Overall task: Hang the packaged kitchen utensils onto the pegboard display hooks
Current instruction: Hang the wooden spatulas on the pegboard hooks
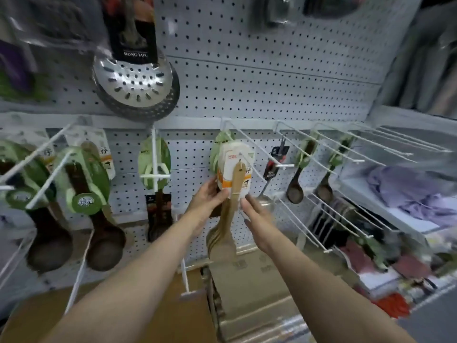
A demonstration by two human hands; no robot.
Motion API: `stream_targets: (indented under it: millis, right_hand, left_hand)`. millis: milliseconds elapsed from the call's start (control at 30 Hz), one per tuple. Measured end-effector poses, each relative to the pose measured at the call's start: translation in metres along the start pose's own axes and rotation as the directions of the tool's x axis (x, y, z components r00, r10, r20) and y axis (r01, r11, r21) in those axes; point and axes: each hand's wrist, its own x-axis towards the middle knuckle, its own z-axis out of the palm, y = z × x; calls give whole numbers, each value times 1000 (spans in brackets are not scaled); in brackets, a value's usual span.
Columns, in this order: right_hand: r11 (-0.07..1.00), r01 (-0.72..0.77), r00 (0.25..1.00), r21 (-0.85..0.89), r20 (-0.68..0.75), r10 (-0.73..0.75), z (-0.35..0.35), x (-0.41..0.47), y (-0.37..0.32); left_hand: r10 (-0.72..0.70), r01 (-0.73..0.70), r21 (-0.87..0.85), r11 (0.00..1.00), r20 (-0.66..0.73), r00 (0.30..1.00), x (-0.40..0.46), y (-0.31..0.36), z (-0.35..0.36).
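**Wooden spatula packs on the centre hook: seating in hand**

Left section: dark ladles with green cards (pixel 86 184) hang on white hooks well left of the work. A steel skimmer (pixel 136 82) hangs above them on the pegboard (pixel 247 82). Neither bears on the step.

Centre: the left hand (pixel 210 199) holds the left edge of the wooden spatula packs (pixel 235 177), thumb on the card front and fingers curled behind it. The packs' white and orange cards are bunched together on the centre hook (pixel 243 142), whose wire runs up and back to the board. The card holes are too small to confirm as threaded, though the cards sit on the line of the wire. The wooden blades hang below, between the two forearms.

Just right of the packs: the right hand (pixel 254 214) has its fingertips at the lower right corner of the front card; whether it pinches the card or only touches it cannot be told.

Judgement: to finish well, keep the cards square to the wire, slide them back together towards the board, and let go only once the handles hang plumb. Uneven pushing could skew or tear a card hole.

Right section: two dark spoons (pixel 296 184) hang on neighbouring hooks, apart from the packs; beyond them are bare wire hooks (pixel 383 144).
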Motion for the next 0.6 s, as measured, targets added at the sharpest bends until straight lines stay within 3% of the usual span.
stream_targets:
  millis: [233,600]
  right_hand:
    - [997,22,945,-74,328,4,-18,45,-5]
    - [990,26,891,-136,453,38,-15,63,15]
  left_hand:
    - [-2,3,4,1000,-194,981,17,-4,19]
    - [-26,58,190,980,-165,986,41,-5,14]
